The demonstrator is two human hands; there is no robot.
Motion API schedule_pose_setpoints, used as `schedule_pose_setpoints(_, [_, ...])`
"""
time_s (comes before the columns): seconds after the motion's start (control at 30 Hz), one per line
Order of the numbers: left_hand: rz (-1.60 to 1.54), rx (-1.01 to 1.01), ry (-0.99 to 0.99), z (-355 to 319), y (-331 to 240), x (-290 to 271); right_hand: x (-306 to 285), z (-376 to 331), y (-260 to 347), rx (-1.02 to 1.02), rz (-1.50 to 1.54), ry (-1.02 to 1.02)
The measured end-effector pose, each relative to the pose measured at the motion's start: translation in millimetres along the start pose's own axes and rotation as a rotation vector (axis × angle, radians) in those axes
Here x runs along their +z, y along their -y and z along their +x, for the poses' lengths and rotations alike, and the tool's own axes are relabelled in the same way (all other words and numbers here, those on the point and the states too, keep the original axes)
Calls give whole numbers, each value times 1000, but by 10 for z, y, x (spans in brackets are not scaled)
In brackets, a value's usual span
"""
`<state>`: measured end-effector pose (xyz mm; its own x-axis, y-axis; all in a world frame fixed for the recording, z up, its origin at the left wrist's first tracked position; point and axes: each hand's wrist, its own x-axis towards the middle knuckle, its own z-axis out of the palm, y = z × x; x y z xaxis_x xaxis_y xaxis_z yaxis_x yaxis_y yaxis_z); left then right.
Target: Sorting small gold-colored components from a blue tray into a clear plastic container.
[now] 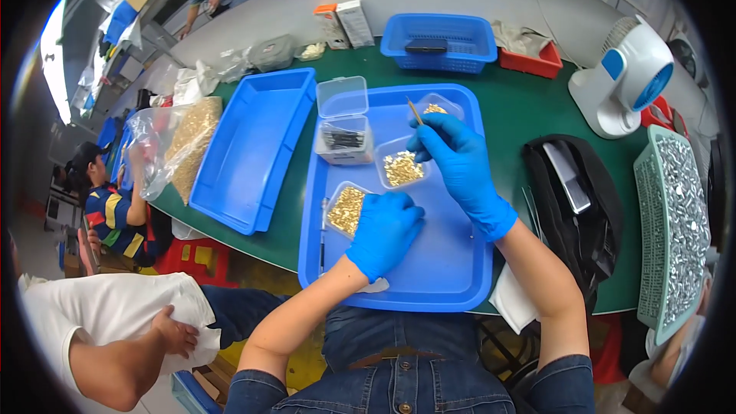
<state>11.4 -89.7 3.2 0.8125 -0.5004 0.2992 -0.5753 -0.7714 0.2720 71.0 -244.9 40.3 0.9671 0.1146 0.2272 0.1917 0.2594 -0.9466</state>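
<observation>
My right hand (pixel 460 165), in a blue glove, pinches a thin tan stick (pixel 415 111) with its tip pointing up, above the blue tray (pixel 452 284). Lower in the tray my left hand (pixel 386 234), also gloved, has its fingers bent and close together; whatever they may hold is hidden. Beside it sits a clear tub of small gold-coloured parts (pixel 346 208), partly covered by the hand. A second tub of gold parts (pixel 403 169) lies under my right hand, and a third (pixel 435 109) behind it. A lidded clear box (pixel 345 140) holds dark thin pieces.
Left of the tray lie another blue tray (pixel 249 153) and a bag of tan grains (pixel 195 142). Behind stand a blue basket (pixel 438 21) and a red bin (pixel 530 64). At right are a black pouch (pixel 602 222), a fan (pixel 625 80) and a green basket of metal parts (pixel 650 261). A person (pixel 115 322) sits close at left.
</observation>
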Motion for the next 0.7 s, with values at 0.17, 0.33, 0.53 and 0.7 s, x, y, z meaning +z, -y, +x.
schedule_pose_setpoints(0.17, [-263, 104, 126, 157, -460, 273, 31, -70, -6, -7, 15, 8])
schedule_pose_setpoints(0.33, [-227, 78, 234, 196, -563, 617, 2, -95, -18, -52, -24, 16])
schedule_pose_setpoints(0.53, [-224, 49, 222, 137, -491, 814, 69, -96, -43, -50, -8, 55])
schedule_pose_setpoints(0.7, [-344, 20, 202, 150, -446, 768, 86, -131, -85, 1, -121, 78])
